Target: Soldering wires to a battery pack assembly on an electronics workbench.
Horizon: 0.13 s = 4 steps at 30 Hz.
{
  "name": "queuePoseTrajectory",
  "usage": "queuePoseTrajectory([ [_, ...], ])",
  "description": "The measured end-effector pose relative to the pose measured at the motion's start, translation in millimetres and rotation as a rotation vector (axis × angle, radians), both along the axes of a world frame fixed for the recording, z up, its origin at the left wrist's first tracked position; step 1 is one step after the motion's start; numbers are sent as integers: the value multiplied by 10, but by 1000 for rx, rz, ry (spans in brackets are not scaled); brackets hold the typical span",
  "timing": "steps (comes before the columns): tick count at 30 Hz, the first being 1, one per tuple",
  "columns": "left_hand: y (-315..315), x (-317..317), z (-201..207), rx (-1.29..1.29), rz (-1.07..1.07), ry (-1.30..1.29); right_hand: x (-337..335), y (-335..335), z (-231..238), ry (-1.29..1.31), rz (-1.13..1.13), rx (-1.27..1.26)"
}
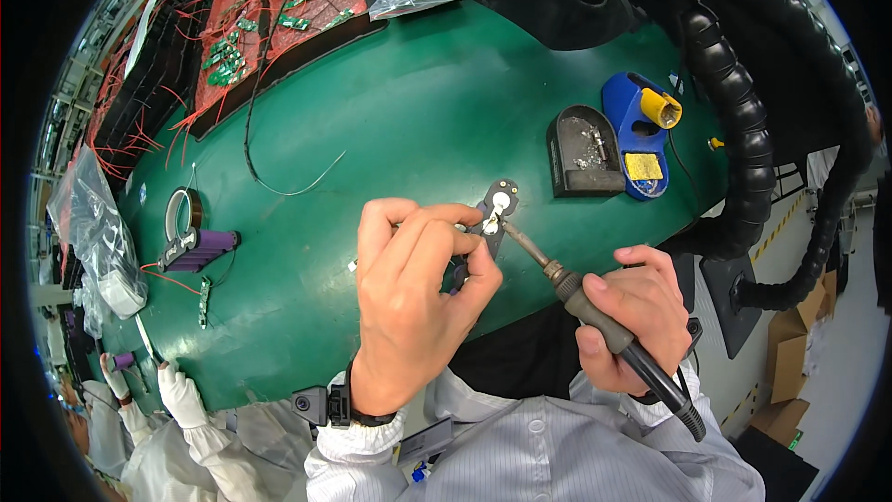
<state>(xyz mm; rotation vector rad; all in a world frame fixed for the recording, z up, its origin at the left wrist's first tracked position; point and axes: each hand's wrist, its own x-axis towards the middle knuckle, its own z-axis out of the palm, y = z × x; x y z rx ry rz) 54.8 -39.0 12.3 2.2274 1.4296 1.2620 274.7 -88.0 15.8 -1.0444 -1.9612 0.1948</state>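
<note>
In front of me on the bench stands a battery pack with a black end holder (pixel 503 191) and pale round terminals. A bit of purple shows under my left hand (pixel 413 284), which hides most of the pack. That hand is closed, thumb and forefinger pinched by the lower terminal; what lies between the fingertips is too small to make out. My right hand (pixel 641 311) grips a soldering iron (pixel 595 313) by its dark handle. The iron's tip reaches the lower terminal beside my left fingertips; whether it touches is unclear.
To the right sit a black solder tray (pixel 585 153) and a blue iron stand (pixel 641 130) with yellow sponge. Black ducting (pixel 734 102) curves behind. At left are a purple battery pack (pixel 200 249), a tape roll (pixel 182 214), a red-lined bin (pixel 279 9) of circuit boards, and a co-worker's gloved hand (pixel 181 395).
</note>
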Motion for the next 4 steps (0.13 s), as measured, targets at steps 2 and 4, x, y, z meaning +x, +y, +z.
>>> queuePoseTrajectory([
  [2, -1, 2, 4, -6, 0, 4, -2, 0, 6, -7, -2, -9],
  [4, 0, 0, 0, -11, -1, 6, -3, 0, 7, -10, -5, -18],
])
